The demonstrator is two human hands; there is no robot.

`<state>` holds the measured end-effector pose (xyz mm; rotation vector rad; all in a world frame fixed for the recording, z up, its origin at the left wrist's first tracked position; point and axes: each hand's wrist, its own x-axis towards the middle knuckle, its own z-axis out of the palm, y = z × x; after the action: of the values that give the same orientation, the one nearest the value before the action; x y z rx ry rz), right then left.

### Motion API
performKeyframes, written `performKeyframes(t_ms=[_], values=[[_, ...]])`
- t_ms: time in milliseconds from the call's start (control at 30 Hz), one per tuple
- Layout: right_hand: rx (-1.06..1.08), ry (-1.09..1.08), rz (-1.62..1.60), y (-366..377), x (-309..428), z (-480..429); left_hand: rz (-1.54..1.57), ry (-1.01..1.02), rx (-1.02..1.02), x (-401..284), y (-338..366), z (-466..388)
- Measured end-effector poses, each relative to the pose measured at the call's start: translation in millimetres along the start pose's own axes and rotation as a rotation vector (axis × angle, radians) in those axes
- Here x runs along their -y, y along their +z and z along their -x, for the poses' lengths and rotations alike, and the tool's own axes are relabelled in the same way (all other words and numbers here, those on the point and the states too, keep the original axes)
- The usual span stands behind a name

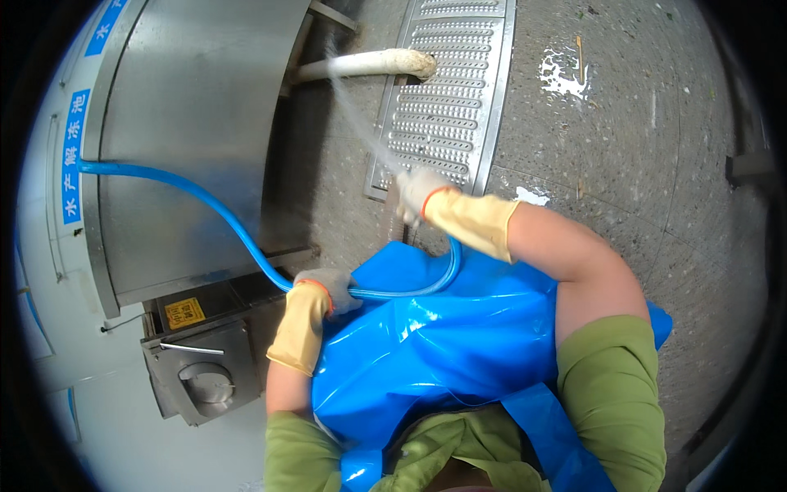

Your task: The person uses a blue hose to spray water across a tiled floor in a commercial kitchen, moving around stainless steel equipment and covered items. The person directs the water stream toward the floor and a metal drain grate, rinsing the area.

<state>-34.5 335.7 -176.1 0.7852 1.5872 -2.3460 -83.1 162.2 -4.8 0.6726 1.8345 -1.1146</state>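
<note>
My left hand (337, 289) grips the middle of a blue hose (209, 200) in front of my body. From there the hose loops up to my right hand (421, 189), which is closed around its end. A stream of water (359, 120) shoots from that end towards the floor under the steel unit. Both hands wear pale gloves with orange cuffs over long yellow rubber gloves (470, 222). The hose's other end runs over the edge of a stainless-steel sink unit (184, 135). My blue waterproof apron (455, 344) lies below the hose.
A perforated steel drain cover (439, 117) is set in the wet grey floor (590, 147). A white drain pipe (363, 64) runs from under the sink into it. A steel appliance (206, 363) with a yellow sticker (184, 313) stands at left. Water puddles (562, 77) lie right of the drain.
</note>
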Motion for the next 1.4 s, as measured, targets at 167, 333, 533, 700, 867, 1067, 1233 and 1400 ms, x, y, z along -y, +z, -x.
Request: performKeyframes(t_ms=[167,333,533,700,867,1067,1233,1400], values=[[0.185,0.242,0.087,44.4,-62.6,-11.8,-0.114,0.035,0.027,-1.3,2.1,-0.3],[0.039,0.403,-0.228,15.5,-94.5,-39.1,-0.134,0.032,0.084,-6.2,-4.4,-1.1],[0.128,0.235,-0.104,33.8,-85.2,-10.4,-0.151,0.103,-0.005,-9.4,-9.1,-2.3],[0.137,0.39,-0.139,6.9,-56.3,-19.6,-0.138,0.053,0.028,-12.4,-12.1,1.5],[-0.164,0.263,-0.378,-22.5,-53.6,-31.3,-0.034,0.011,0.055,-8.3,-13.9,4.8],[-0.081,0.286,-0.353,-2.9,-56.3,-14.0,-0.144,0.079,0.039,-2.8,-12.5,-3.9],[0.098,0.219,-0.266,7.1,-47.9,-21.1,-0.184,0.059,0.048,-3.2,-6.5,-7.9],[0.056,0.183,-0.488,-2.2,-33.1,-30.0,-0.114,0.009,0.066,-2.6,-5.2,-2.7]])
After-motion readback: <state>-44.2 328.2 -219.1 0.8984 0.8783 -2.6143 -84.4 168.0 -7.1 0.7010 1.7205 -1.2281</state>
